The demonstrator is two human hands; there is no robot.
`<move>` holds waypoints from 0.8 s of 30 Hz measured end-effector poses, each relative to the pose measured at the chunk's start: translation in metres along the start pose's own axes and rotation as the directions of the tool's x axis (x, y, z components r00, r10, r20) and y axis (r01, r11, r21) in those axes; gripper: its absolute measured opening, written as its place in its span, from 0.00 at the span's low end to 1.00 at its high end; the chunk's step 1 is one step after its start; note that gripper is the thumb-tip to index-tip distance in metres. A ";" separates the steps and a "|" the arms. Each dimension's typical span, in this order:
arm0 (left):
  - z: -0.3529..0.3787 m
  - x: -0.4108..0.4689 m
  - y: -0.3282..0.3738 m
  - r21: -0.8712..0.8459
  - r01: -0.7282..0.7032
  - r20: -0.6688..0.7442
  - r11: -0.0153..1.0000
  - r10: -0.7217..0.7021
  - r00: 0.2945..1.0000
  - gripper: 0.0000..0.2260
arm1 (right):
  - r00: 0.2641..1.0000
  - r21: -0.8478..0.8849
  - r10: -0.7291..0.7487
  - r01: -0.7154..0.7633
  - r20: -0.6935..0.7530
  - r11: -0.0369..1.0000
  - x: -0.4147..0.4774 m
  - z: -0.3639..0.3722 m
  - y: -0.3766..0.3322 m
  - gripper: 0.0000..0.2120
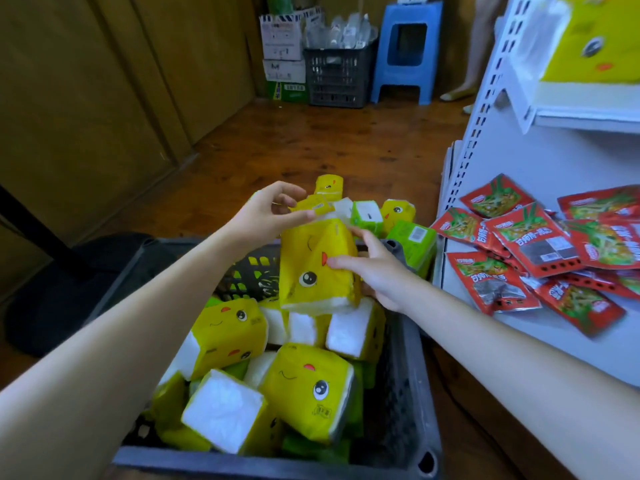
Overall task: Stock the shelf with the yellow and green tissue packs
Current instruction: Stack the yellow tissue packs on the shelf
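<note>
A yellow tissue pack point(311, 271) with a cartoon face is held upright and tilted above the dark grey crate point(398, 393). My right hand point(377, 275) grips its right side, thumb on the front and fingers behind. My left hand point(273, 213) is at the pack's top left corner, its thumb touching the corner and its fingers loosely curled above. Several yellow packs point(308, 389) and some green ones fill the crate. More green packs point(412, 240) and yellow packs point(398, 213) are piled at its far end. The white shelf point(554, 168) stands to the right.
Red snack packets point(540, 247) lie spread over the lower shelf board. A large yellow pack point(595, 39) sits on the upper board. On the wooden floor at the back stand a blue stool point(405, 50), a dark crate point(337, 74) and cardboard boxes point(282, 53). A person's legs point(474, 57) show beside the shelf.
</note>
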State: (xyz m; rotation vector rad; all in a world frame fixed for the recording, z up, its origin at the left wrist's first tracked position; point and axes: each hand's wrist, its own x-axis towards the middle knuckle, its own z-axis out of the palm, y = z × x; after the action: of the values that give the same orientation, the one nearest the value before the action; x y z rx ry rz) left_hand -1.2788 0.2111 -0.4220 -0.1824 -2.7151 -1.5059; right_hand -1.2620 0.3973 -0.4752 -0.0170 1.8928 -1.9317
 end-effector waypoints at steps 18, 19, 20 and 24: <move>0.036 0.004 0.021 -0.090 -0.066 -0.073 0.994 0.060 0.996 0.28 | 0.922 0.111 -0.147 0.198 -0.360 0.974 0.000 -0.021 -0.051 0.27; 0.037 0.004 0.021 -0.176 -0.080 -0.069 0.981 0.068 0.995 0.25 | 0.884 -0.068 -0.252 0.245 -0.394 0.967 -0.004 -0.022 -0.054 0.26; 0.040 0.003 0.025 -0.227 -0.100 -0.079 0.969 0.084 0.993 0.22 | 0.834 -0.221 -0.367 0.299 -0.412 0.928 -0.007 -0.025 -0.058 0.25; 0.047 0.007 0.054 -0.283 -0.223 -0.210 0.933 0.167 0.963 0.16 | 0.665 -0.517 -0.672 0.470 -0.327 0.716 -0.019 -0.035 -0.083 0.44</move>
State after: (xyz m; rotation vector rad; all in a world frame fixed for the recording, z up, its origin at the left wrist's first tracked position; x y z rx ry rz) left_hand -1.2783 0.2802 -0.4010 -0.2965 -2.2388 -1.7728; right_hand -1.2804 0.4342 -0.3924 -0.3266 2.9072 -2.0220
